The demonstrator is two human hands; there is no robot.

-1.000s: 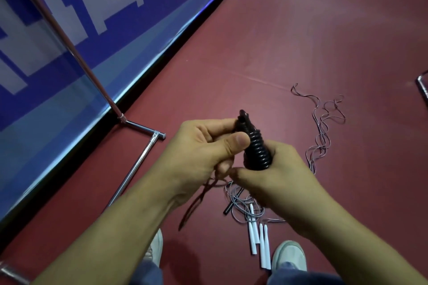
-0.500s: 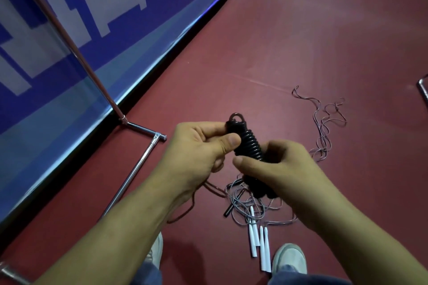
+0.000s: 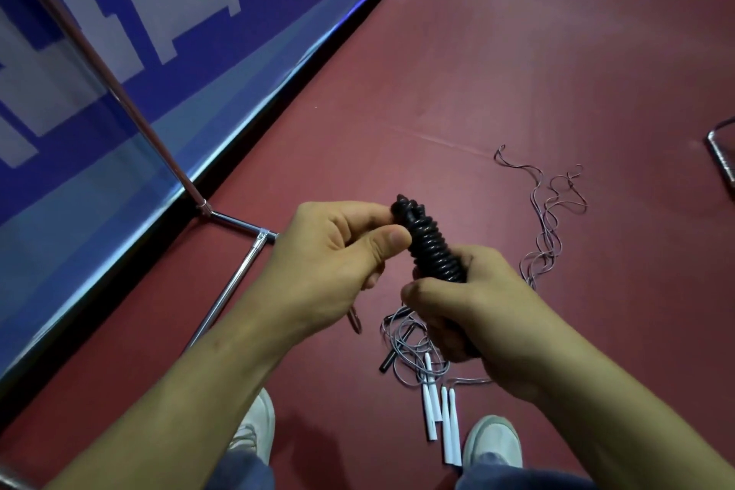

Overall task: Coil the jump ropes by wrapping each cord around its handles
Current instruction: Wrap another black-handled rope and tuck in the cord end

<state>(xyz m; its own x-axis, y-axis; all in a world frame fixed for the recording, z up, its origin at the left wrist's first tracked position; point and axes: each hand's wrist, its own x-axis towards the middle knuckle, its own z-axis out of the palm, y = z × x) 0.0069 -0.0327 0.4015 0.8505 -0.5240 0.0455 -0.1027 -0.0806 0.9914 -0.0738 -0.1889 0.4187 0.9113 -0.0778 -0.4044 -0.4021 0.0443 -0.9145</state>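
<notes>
A black jump rope (image 3: 431, 247) is wound in tight dark coils around its handles and held upright over the red floor. My right hand (image 3: 477, 310) grips the lower part of the bundle. My left hand (image 3: 338, 255) pinches the cord at the top of the coil between thumb and fingers. A short loop of the cord's tail (image 3: 355, 320) hangs below my left hand. On the floor lie several white handles (image 3: 439, 416) and one black handle (image 3: 391, 356), with tangled thin grey cords (image 3: 551, 235) trailing away to the right.
A blue and white banner (image 3: 179, 32) runs along the left on a chrome frame (image 3: 234, 278) whose foot rests on the floor. My two white shoes (image 3: 493, 442) stand at the bottom edge. Another metal frame (image 3: 722, 155) pokes in at the right edge.
The left hand has laid another turn of cord at the top of the coil. The loose tail below the left hand has grown shorter. The bundle tilted back a little.
</notes>
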